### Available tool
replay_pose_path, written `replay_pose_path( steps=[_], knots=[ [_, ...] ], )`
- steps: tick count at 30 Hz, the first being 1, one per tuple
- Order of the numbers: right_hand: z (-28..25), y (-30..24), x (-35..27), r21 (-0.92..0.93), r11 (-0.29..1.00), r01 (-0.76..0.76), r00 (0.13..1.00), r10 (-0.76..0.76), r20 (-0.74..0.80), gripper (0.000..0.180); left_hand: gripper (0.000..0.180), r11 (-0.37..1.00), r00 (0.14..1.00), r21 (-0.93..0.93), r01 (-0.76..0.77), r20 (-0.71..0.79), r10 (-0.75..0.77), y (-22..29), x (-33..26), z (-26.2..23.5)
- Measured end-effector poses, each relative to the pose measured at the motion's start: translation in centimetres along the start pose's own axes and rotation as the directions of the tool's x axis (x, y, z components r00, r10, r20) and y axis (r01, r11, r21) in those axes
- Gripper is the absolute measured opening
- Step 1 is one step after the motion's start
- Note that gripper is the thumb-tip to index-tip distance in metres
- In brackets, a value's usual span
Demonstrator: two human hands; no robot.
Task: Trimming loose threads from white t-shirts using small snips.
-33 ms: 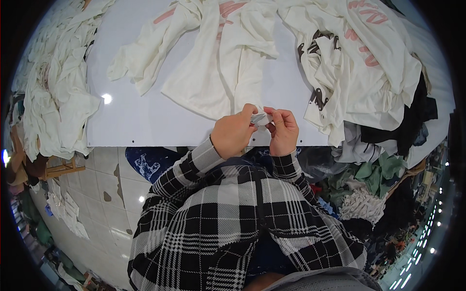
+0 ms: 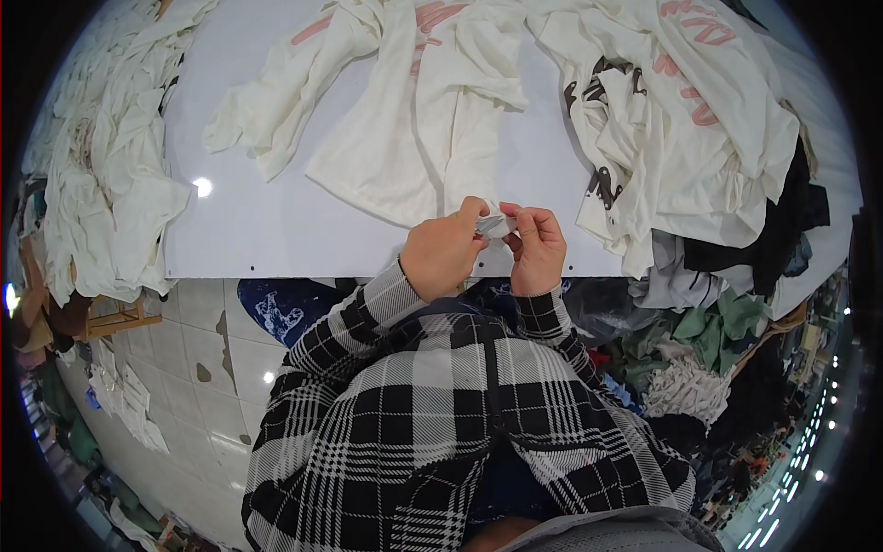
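A white knit garment (image 2: pixel 382 152) with pink brush-like marks lies spread on the table in front of me. One narrow part of it runs down toward the near edge, where both hands meet. My left hand (image 2: pixel 443 253) is closed, its thumb and forefinger around a small grey, flat piece (image 2: pixel 492 224) whose kind I cannot make out. Close against it, my right hand (image 2: pixel 535 250) pinches the white cloth at the garment's end. The fingertips of the two hands almost touch, and they partly hide what lies between them.
White garments (image 2: pixel 115 175) are heaped at the left. On the right lie more white garments (image 2: pixel 681 138) with pink marks and dark brown pieces, beside black cloth (image 2: pixel 763 244). The pale table (image 2: pixel 248 216) ends just before my body. Green cloth (image 2: pixel 722 317) is piled below right.
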State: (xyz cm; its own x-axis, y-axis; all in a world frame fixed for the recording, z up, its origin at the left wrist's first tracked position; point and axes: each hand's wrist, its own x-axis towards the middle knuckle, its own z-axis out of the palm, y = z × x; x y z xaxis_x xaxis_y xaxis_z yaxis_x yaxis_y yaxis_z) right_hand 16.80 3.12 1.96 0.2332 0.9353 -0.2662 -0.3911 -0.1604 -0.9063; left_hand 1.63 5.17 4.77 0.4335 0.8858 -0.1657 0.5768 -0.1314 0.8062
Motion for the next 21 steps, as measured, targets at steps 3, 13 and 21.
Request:
replay_pose_path(
  steps=[3,13,21],
  knots=[
    [-0.1,0.2,-0.1,-0.009,1.000,-0.008,1.000,0.008,0.010,0.010,0.030,1.000,0.999,-0.003,-0.026,-0.025,0.026,-0.1,-0.1,0.2],
    [-0.1,0.0,0.0,0.090,0.996,-0.011,0.999,0.014,-0.042,0.009,0.040,0.971,0.990,-0.240,-0.008,-0.141,-0.027,-0.9,0.4,-0.4],
    [-3.0,2.6,0.4,0.581,0.784,-0.220,0.943,0.324,-0.080,0.017,0.053,0.951,0.975,-0.290,-0.109,-0.220,0.045,-5.1,1.2,3.2]
  ],
)
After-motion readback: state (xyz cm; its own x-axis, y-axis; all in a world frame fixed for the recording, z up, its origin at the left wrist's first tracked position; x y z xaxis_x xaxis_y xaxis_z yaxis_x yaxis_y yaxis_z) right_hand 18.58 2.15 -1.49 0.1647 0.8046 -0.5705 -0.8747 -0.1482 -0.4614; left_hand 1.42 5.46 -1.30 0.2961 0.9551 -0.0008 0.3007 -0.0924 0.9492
